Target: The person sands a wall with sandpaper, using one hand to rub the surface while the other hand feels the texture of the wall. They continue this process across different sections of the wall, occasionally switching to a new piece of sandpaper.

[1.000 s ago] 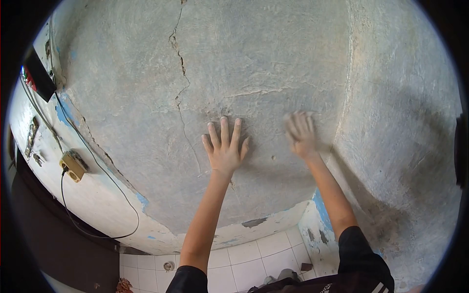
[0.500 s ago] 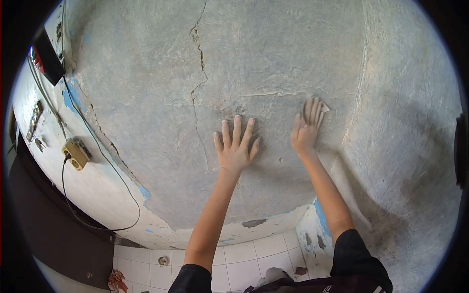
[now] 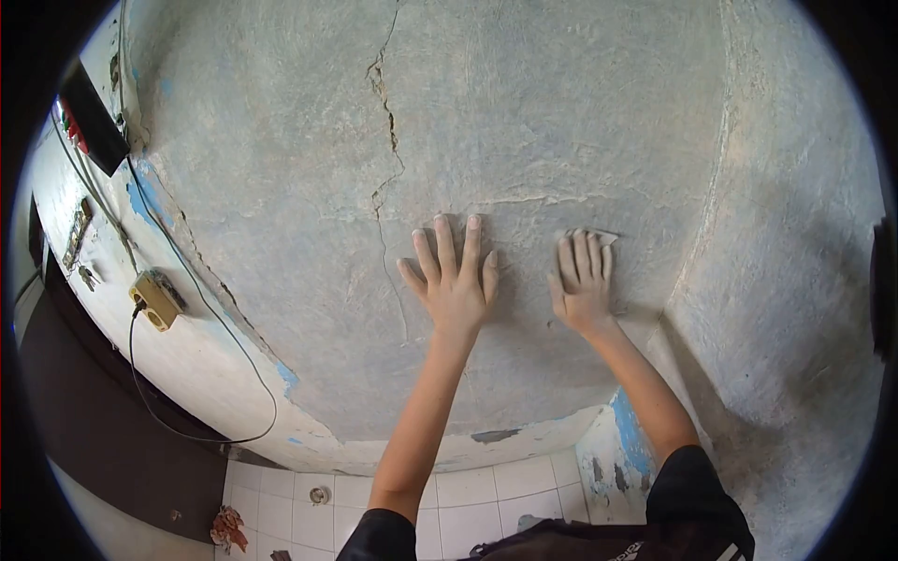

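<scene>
Wall (image 3: 561,84): in the head view, grey and rough, it fills the middle, in front of both hands.
Paper piece (image 3: 609,238): small and pale, against the wall at the right hand's fingertips; one corner sticks out beside them, and the rest is hidden.
Right hand (image 3: 585,290): fingers stretched out and close together, laid over the paper piece; whether they pinch it or only press on it, I can't make out.
Left hand (image 3: 456,288): flat against the wall, fingers spread, unclenched, just right of the thin lower end of the crack.
Crack (image 3: 391,122): jagged, running down from the top edge.
Ridge (image 3: 538,198): roughly level, just above the hands.
Socket (image 3: 156,301): yellowish, on the white surface at left, with a black cord (image 3: 275,402) plugged in and looping down.
Keys (image 3: 88,277): hanging near the socket, below a metal plate (image 3: 77,234).
Black box (image 3: 94,122): above them, at the upper left.
Floor (image 3: 468,486): pale tiles at the bottom, with a round drain (image 3: 320,495).
</scene>
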{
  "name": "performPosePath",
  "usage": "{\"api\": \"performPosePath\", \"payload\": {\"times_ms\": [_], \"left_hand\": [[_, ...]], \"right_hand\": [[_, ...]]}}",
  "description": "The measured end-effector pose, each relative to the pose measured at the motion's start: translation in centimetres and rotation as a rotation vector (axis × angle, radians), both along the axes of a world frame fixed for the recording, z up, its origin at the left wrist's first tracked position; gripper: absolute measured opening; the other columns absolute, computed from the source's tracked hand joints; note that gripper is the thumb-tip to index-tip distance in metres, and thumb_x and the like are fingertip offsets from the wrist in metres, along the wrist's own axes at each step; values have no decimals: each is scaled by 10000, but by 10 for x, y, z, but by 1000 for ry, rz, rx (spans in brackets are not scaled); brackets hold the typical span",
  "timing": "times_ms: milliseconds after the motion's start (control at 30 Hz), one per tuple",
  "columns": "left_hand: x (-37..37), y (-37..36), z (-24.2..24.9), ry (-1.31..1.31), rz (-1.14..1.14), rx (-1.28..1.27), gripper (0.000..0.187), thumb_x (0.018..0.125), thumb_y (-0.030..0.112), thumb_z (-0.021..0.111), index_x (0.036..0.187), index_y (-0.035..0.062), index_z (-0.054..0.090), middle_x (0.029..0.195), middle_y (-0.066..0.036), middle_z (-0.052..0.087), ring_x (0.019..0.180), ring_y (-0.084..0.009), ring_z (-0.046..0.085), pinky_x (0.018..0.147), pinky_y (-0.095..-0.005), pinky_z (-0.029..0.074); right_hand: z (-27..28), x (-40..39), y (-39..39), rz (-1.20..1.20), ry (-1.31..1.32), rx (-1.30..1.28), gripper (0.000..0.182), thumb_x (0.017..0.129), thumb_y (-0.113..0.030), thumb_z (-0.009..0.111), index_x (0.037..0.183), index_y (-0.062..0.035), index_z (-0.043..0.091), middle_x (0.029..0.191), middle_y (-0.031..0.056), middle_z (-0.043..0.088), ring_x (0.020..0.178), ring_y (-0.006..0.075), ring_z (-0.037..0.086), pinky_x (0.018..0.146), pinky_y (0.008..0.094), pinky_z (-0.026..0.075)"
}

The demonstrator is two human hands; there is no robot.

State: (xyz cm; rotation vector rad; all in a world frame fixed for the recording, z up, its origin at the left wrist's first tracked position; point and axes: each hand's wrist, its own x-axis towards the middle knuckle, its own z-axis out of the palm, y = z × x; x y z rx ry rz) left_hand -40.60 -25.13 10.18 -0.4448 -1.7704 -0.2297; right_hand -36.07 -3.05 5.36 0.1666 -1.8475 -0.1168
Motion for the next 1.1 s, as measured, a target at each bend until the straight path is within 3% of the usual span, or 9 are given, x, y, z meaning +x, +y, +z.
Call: {"api": "performPosePath", "payload": {"times_ms": [133, 300, 433, 500, 733, 833, 900, 1000, 1100], "left_hand": [[11, -27, -50, -146, 14, 11, 569, 1039, 478, 456, 1503, 151, 504, 1638, -237, 252, 1538, -464, 14, 1180, -607, -107], [22, -102, -96, -433, 84, 158, 608, 1069, 478, 357, 1570, 134, 379, 1667, -248, 125, 1529, -487, -41, 1180, -637, -53], [15, -144, -81, -464, 85, 216, 610, 1083, 463, 299, 1584, 119, 340, 1673, -252, 72, 1528, -487, -59, 1180, -638, -45], [11, -158, -69, -397, 57, 209, 608, 1087, 452, 284, 1583, 105, 338, 1674, -251, 62, 1529, -483, -60, 1182, -635, -50], [-17, -239, -34, -243, 73, 110, 592, 1088, 444, 299, 1572, 109, 366, 1683, -220, 69, 1542, -442, -60, 1192, -607, -76], [-47, -275, -6, -66, 108, 33, 577, 1083, 425, 329, 1556, 103, 399, 1671, -224, 141, 1555, -398, -7, 1202, -581, -27], [-60, -293, 23, 148, 120, -1, 566, 1081, 404, 352, 1540, 80, 420, 1647, -221, 235, 1557, -365, 60, 1196, -564, 38], [-57, -292, 43, 153, 140, 72, 514, 1072, 319, 400, 1505, 49, 456, 1611, -220, 324, 1541, -355, 163, 1198, -508, 66], [-58, -290, 45, 164, 92, 85, 498, 1065, 292, 417, 1470, 10, 478, 1593, -249, 337, 1543, -346, 171, 1223, -479, 11]], "right_hand": [[-2, 1, 20, -23, 11, 280, 528, 1047, -347, 424, 1538, -151, 429, 1586, 176, 380, 1480, 371, 312, 1206, 559, 183], [56, 3, 11, 86, 128, -302, 570, 1055, -355, 404, 1570, -113, 368, 1625, 167, 324, 1510, 387, 262, 1219, 566, 139], [23, -9, -51, 71, 113, -214, 581, 1059, -360, 392, 1567, -80, 362, 1620, 180, 325, 1507, 394, 264, 1220, 575, 118], [-2, -6, -83, 96, -113, 98, 584, 1066, -353, 368, 1569, -58, 350, 1618, 210, 313, 1516, 401, 238, 1217, 585, 101], [87, -25, -141, 103, 170, -386, 563, 1061, -346, 373, 1552, -71, 386, 1605, 204, 339, 1484, 438, 277, 1218, 564, 128], [48, -38, -186, -4, 78, -42, 552, 1053, -338, 377, 1551, -102, 391, 1603, 184, 348, 1482, 430, 278, 1211, 572, 158], [-8, -40, -217, 172, -18, 96, 557, 1064, -317, 347, 1570, -85, 348, 1643, 154, 284, 1535, 385, 180, 1219, 580, 130], [-16, -41, -225, 94, 38, 143, 578, 1030, -331, 414, 1563, -114, 358, 1605, 145, 354, 1457, 378, 334, 1197, 582, 201], [51, -49, -205, 35, 221, -170, 586, 1055, -375, 376, 1570, -99, 342, 1627, 149, 319, 1497, 368, 278, 1224, 547, 158]]}}
